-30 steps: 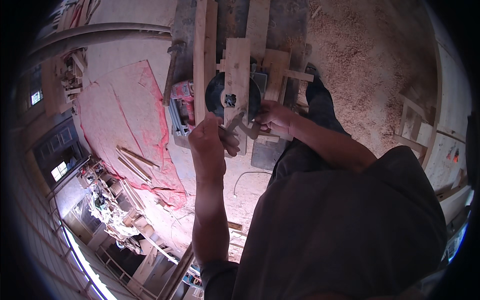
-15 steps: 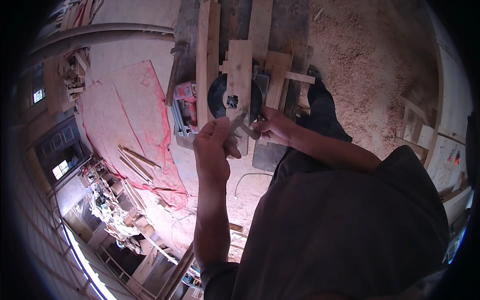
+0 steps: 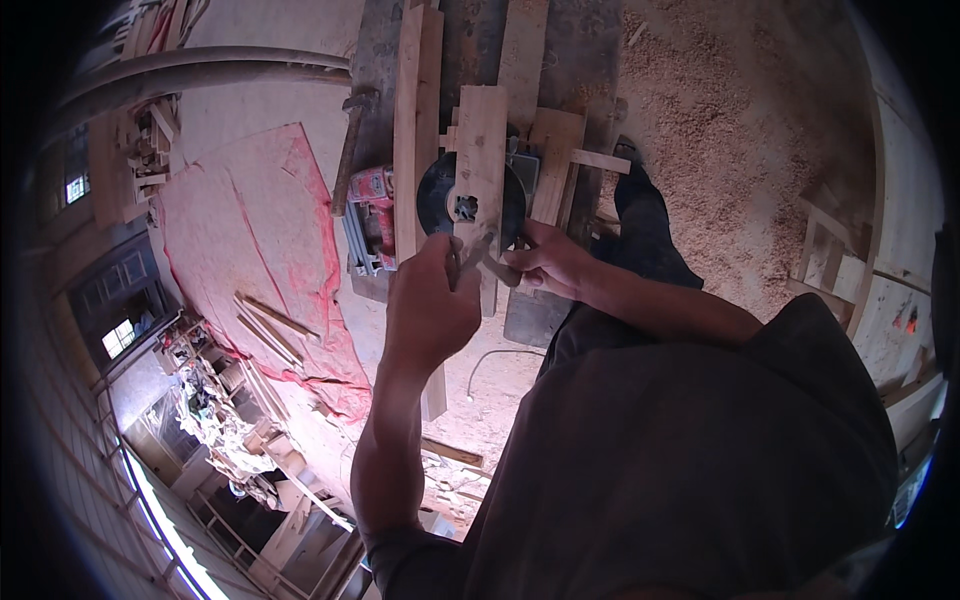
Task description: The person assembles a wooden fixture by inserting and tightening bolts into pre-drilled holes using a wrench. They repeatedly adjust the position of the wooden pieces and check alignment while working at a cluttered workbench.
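At near end of board, fingers of left hand and right hand hold forked tool, apparently aligning it; next calls for steadiness.

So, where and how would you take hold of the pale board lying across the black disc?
By its near end, I'd say, from the person's side, gripping both long edges: the pale board is narrow and straight, and that end juts past the black disc. The left hand and right hand hold a curved grey tool over it, so that would probably need moving first.
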Motion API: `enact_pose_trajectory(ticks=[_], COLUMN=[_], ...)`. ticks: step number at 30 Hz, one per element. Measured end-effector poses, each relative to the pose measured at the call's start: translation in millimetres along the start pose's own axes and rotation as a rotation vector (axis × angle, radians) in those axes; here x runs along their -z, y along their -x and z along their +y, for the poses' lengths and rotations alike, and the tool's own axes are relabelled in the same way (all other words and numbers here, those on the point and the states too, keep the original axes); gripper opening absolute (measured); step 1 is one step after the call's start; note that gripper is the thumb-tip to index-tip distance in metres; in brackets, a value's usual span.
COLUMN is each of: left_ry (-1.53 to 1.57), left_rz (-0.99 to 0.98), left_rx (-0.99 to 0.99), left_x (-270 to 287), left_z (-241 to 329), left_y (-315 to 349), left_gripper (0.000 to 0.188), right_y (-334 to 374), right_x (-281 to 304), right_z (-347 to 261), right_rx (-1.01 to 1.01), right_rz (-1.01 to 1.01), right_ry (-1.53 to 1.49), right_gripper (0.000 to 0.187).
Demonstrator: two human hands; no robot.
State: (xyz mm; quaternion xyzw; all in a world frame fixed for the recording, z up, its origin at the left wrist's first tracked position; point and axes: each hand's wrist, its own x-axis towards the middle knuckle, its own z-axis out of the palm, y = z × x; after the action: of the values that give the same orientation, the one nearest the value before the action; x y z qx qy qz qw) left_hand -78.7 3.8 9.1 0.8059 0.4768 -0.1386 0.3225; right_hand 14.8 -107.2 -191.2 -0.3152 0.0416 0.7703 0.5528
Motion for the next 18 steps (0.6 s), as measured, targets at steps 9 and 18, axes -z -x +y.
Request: enact_pose_trajectory(ticks=[9,18], left_ry=[-0.219,-0.052], left_rz=[-0.079,0.109], left_rx=[-0.091,-0.141], left_x=[7,-12], left_z=[16,5], left_y=[3,7], left_gripper=[0.018,0.024], right_y=[-6,-6], right_x=[2,-11], right_z=[3,-14], right_rx=[0.017,-0.036], right_rz=[-0.004,0.095], right_ry=[-0.064,0.031], right_gripper=[0.026,0.036])
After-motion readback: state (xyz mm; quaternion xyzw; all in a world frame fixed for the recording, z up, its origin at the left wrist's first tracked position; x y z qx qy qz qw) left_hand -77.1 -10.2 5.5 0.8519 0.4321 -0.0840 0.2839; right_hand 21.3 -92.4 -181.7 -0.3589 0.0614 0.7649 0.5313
